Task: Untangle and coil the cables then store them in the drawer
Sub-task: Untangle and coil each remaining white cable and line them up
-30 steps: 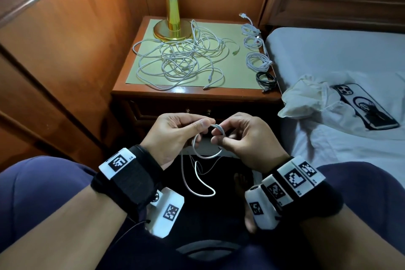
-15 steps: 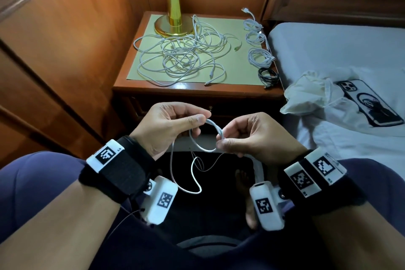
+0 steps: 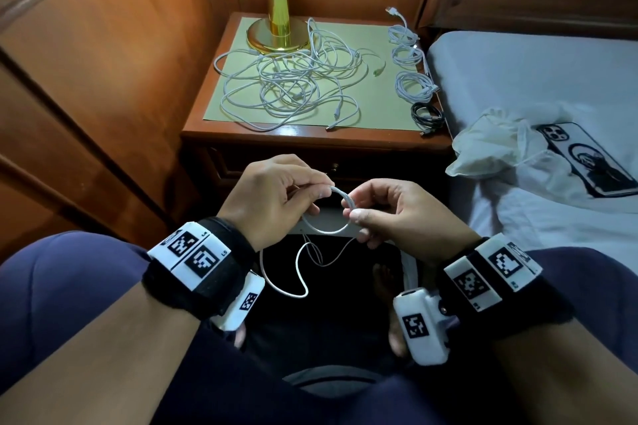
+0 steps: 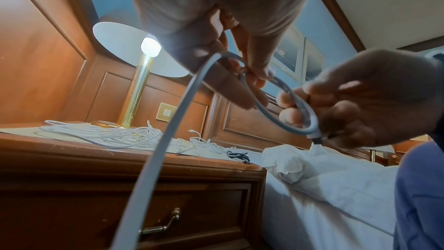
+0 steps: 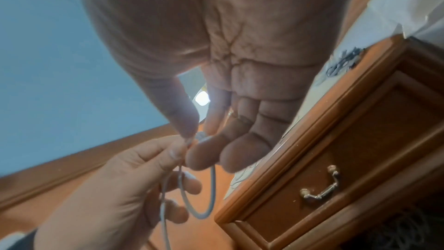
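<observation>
Between my knees both hands hold one white cable (image 3: 326, 229) bent into a small loop. My left hand (image 3: 276, 197) pinches the loop's top between thumb and forefinger (image 4: 252, 75). My right hand (image 3: 383, 207) pinches its right side (image 5: 201, 138). The cable's slack (image 3: 297, 272) hangs below in loose curves. A tangled heap of white cables (image 3: 293, 83) lies on the nightstand's green mat. Coiled white cables (image 3: 412, 81) and a coiled black cable (image 3: 426, 112) sit along its right edge. The nightstand drawer (image 4: 168, 214), with a metal handle, is closed.
A brass lamp (image 3: 276, 24) stands at the nightstand's back. Wood panelling (image 3: 86, 79) closes the left side. The bed (image 3: 552, 79) on the right carries a crumpled white cloth (image 3: 497, 148) and a phone (image 3: 587, 157). My thighs (image 3: 69, 286) flank the hands.
The hands have stayed together on the loop, the fingers shifting their hold a little. The hanging slack has swung and changed shape below them. My head view has tilted slightly.
</observation>
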